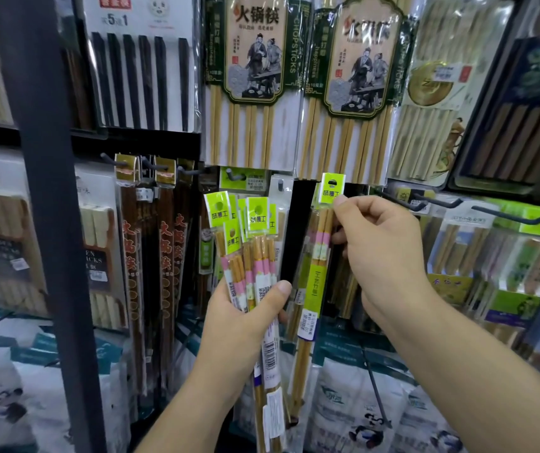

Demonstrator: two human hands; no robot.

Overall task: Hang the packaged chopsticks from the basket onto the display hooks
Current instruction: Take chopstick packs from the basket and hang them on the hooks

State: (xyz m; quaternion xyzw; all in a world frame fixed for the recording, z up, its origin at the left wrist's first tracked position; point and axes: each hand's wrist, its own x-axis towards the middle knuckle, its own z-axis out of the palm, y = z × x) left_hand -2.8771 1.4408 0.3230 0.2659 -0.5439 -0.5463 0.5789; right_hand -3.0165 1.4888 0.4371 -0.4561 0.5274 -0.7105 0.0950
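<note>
Right hand [383, 243] pinches a single chopstick pack [314, 273] at the base of its green header [332, 191]. The pack's long axis is near-vertical, header up, tail tilted slightly left. The header's punched hole faces the display. A hook tip [280, 185] is just left of it, bare black hooks [438, 204] to the right; can't tell which is the target. Left hand [242, 318] grips a fanned bundle [255, 256] of the same packs, further left. Packs are clear sleeves holding bamboo sticks with pink-white bands. Basket not in view.

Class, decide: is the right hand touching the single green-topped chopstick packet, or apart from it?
Touching. Head view: the right hand pinches the single packet by its green top, thumb in front.
</note>
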